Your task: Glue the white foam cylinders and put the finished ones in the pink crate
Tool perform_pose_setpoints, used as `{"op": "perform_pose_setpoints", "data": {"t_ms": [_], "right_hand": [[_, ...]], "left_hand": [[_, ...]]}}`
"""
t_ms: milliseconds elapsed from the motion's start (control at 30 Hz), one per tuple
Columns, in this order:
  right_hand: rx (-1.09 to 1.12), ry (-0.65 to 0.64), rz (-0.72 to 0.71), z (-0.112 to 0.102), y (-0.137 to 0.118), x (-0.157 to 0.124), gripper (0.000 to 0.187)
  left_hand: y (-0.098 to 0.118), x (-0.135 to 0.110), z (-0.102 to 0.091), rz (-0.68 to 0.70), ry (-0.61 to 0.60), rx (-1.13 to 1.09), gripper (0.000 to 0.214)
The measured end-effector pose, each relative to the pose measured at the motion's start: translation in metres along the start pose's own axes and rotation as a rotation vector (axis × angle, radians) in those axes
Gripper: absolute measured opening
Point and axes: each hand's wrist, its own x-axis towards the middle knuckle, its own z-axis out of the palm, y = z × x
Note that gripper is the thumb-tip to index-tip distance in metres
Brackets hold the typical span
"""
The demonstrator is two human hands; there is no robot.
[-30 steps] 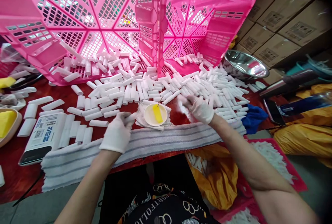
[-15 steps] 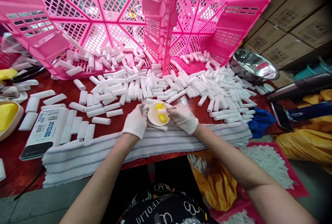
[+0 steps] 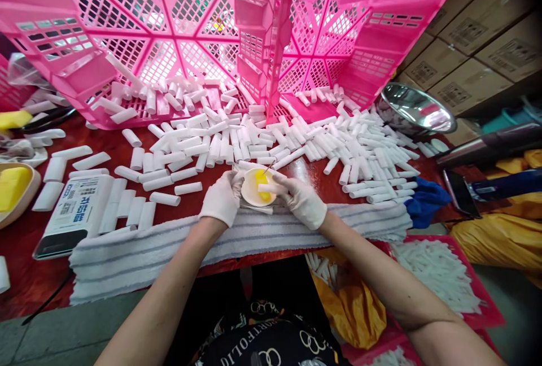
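A small white bowl point(image 3: 253, 197) with something yellow point(image 3: 262, 177) in it sits close in front of me. My left hand point(image 3: 221, 195), in a white glove, is closed against the bowl's left rim; its fingertips are partly hidden. Over the bowl's right side, my gloved right hand point(image 3: 305, 199) pinches a short white tube point(image 3: 271, 188), which lies roughly level above the yellow. A thin dark stick or wire point(image 3: 269, 167) leans at the bowl's far rim. Beneath my wrists runs a striped towel point(image 3: 169, 253).
Loose white tubes point(image 3: 220, 143) cover much of the red table. Pink plastic baskets point(image 3: 271, 44) stand on their sides behind them. At left are a white box with a phone point(image 3: 59, 243) and a yellow block point(image 3: 14, 185). A metal bowl point(image 3: 423, 107) sits at back right.
My right hand has shifted slightly right and down, with the white tube still in its fingers. My left hand and the small bowl have stayed nearly in place.
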Motion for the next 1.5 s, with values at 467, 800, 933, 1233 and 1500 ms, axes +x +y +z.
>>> {"op": "perform_pose_setpoints", "data": {"t_ms": [467, 800, 933, 1233, 1500], "right_hand": [[-0.174, 0.102, -0.095, 0.01, 0.027, -0.016, 0.026], [0.279, 0.225, 0.093, -0.002, -0.012, -0.035, 0.036], [0.571, 0.168, 0.308, -0.01, -0.023, -0.041, 0.043], [0.251, 0.184, 0.304, -0.018, -0.033, -0.043, 0.042], [-0.634, 0.362, -0.409, -0.012, -0.038, -0.059, 0.046]], "left_hand": [[-0.007, 0.001, 0.003, 0.048, 0.012, -0.045, 0.047], [-0.004, -0.025, -0.002, 0.099, 0.135, -0.493, 0.036], [0.011, -0.051, -0.003, 0.209, -0.063, -0.632, 0.033], [0.023, -0.071, -0.01, 0.259, -0.178, -0.515, 0.038], [0.037, -0.078, 0.008, 0.112, -0.032, -0.334, 0.053]]}}
